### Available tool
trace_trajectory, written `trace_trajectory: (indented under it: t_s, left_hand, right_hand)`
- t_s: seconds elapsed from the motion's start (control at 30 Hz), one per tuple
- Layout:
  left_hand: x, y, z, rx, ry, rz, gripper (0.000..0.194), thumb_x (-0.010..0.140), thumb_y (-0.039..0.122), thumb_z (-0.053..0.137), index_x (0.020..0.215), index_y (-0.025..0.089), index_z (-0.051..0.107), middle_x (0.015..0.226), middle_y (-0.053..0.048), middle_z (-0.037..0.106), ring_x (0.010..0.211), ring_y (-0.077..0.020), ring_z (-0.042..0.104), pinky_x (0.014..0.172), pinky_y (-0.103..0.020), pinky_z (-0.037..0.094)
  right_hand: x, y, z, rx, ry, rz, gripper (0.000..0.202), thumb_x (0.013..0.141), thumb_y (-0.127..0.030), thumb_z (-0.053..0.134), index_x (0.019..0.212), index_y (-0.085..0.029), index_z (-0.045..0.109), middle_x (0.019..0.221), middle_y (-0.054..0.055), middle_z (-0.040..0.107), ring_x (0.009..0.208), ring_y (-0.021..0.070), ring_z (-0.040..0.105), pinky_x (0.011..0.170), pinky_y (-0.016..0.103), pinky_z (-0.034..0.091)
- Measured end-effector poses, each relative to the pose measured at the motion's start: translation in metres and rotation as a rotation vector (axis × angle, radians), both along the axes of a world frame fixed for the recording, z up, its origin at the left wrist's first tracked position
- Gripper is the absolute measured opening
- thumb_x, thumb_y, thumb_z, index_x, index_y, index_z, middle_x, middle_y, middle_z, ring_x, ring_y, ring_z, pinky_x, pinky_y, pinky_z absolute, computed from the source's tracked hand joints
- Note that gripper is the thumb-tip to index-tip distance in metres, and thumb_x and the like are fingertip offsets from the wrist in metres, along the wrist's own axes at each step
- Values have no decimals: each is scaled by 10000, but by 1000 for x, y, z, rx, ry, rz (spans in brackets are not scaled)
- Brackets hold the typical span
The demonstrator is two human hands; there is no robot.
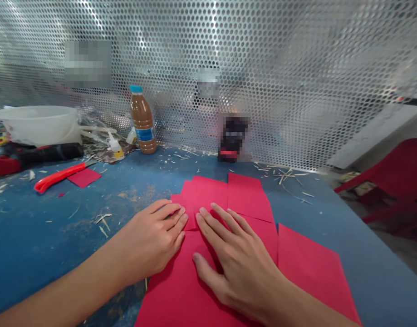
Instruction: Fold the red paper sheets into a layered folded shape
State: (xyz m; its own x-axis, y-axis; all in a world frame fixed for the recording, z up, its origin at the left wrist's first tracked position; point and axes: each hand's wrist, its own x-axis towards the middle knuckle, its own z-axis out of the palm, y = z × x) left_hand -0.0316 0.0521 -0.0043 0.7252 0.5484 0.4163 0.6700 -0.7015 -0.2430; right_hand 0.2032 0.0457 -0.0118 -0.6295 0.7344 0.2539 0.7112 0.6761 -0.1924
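Note:
Several sheets of red paper point(181, 290) lie overlapping on the blue table in front of me. My left hand point(157, 236) rests on their left side, fingers stretched out and fingertips on a small red piece at the upper left. Flat on the middle of the sheets is my right hand point(233, 254), fingers spread and thumb apart. The two sets of fingertips almost meet near a seam between pieces. Beyond them lies a separate red piece point(247, 193), and another red sheet point(310, 268) extends to the right of my right hand.
A red-handled cutter point(58, 176) touches a small red square point(85, 177) at left. Behind are a white basin point(41, 125), a power tool point(48, 156), a glue bottle point(115, 146) and a brown-filled bottle point(142, 120). A perforated metal sheet point(174, 50) stands behind; a red chair point(395, 168) is right.

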Motion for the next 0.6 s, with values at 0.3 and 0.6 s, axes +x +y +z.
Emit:
trace_trajectory:
  t_s: [0.3, 0.6]
  left_hand:
    - [-3, -3, 5, -86, 0, 30, 411, 1092, 326, 465, 1337, 105, 710, 1372, -112, 727, 1333, -337, 621, 1123, -506, 405]
    - [-4, -7, 8, -223, -1, 90, 486, 1065, 431, 519, 1409, 121, 668, 1426, -132, 686, 1399, -355, 574, 1141, -516, 430]
  right_hand:
    - [1, -2, 1, -3, -11, -14, 644, 976, -411, 539, 1555, -130, 513, 1618, 90, 466, 1529, 357, 397, 1228, 603, 377]
    - [1, -1, 0, -23, -15, -10, 662, 1003, -454, 523, 1584, -141, 471, 1648, 88, 413, 1556, 346, 346, 1244, 591, 356]
